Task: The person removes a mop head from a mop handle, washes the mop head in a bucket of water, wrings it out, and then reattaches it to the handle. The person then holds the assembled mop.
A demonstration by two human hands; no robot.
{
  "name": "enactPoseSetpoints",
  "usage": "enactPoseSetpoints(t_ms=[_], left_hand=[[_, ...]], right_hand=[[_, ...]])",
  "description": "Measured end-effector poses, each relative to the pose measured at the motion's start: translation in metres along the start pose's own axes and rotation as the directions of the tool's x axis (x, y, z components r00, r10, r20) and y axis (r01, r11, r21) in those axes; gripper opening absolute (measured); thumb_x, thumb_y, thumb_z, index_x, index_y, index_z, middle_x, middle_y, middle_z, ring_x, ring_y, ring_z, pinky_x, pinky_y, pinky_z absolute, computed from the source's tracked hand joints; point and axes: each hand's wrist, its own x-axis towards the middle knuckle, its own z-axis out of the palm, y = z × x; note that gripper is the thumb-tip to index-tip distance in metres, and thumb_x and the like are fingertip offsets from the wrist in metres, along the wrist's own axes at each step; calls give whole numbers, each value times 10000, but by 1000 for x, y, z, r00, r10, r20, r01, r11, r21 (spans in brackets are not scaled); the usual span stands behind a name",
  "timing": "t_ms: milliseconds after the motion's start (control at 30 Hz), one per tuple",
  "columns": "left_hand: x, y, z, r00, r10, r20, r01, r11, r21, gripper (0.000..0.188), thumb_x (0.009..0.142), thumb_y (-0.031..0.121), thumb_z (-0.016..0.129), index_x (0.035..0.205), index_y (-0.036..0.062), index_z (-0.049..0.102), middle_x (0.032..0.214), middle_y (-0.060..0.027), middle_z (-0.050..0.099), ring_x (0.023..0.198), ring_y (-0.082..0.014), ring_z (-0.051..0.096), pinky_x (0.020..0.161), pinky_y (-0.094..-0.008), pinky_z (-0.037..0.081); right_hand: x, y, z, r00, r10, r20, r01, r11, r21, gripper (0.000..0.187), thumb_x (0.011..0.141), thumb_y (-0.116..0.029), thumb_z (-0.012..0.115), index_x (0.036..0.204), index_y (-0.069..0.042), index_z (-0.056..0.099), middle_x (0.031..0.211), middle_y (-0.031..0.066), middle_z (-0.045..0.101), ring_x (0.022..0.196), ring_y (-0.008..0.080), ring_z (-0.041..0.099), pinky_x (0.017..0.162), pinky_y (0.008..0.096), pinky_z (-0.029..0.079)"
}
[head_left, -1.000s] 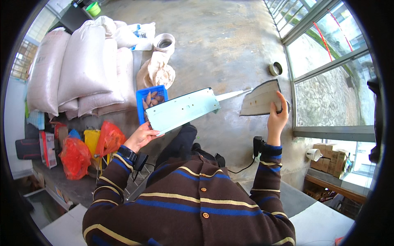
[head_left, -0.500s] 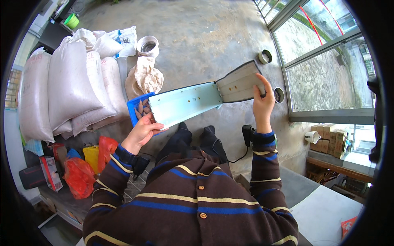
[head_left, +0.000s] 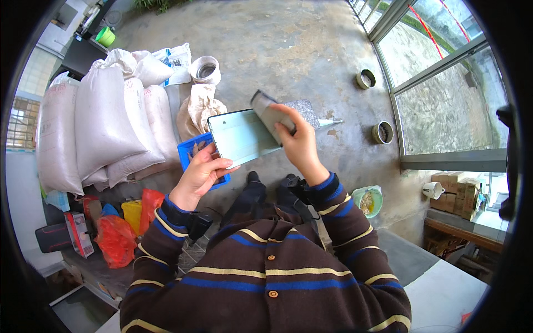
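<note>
Fingers (head_left: 206, 158) of the left hand (head_left: 199, 176) clamp the lower left corner of a pale green sheet-metal panel (head_left: 240, 135), thumb on its face, while the right hand (head_left: 300, 145) grips a grey folded piece (head_left: 268, 115) pressed against the panel's right end. Folding or fitting that grey piece seems the step in hand; next it likely needs a steady left grip and firm right-hand pressure, with the panel held in the air above the concrete floor (head_left: 288, 50) and a blue crate (head_left: 191, 151)

The metal panel (head_left: 240, 136) lies between the left hand (head_left: 201, 173) at its near left corner and the right hand (head_left: 298, 143) at its right end. Below its left end sits a crate (head_left: 191, 151); left of that crate lean stacked sacks (head_left: 105, 119). Right of the panel, two round tins (head_left: 382, 132) stand on the floor (head_left: 288, 50) by the window (head_left: 444, 83).
</note>
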Motion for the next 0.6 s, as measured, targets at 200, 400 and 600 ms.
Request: enactPoseSetpoints(t_ms=[200,400,600], left_hand=[[4,9,28,992,-10,-127,30,988,150,515,863,-63,565,1355,5,427,1263,-134,567,1144,-239,596,962,-383,529],[4,9,39,996,46,-82,-27,976,215,469,881,-30,563,1333,-12,439,1240,-133,582,1112,-232,610,954,-390,533],[5,6,25,986,60,-154,-43,992,116,471,878,-16,530,1339,-20,435,1236,-136,591,1108,-240,616,951,-401,540]], right_hand=[[2,-9,11,991,-132,29,135,977,-165,405,818,85,546,1187,-59,629,1036,174,675,925,332,666,793,364,520],[-4,-15,18,981,-136,137,171,942,-290,541,778,83,515,1285,-100,559,852,162,651,809,371,628,719,463,506],[-17,23,-24,927,-215,306,222,975,13,536,786,-179,767,1259,-45,553,1210,187,594,1116,336,597,886,393,498]])
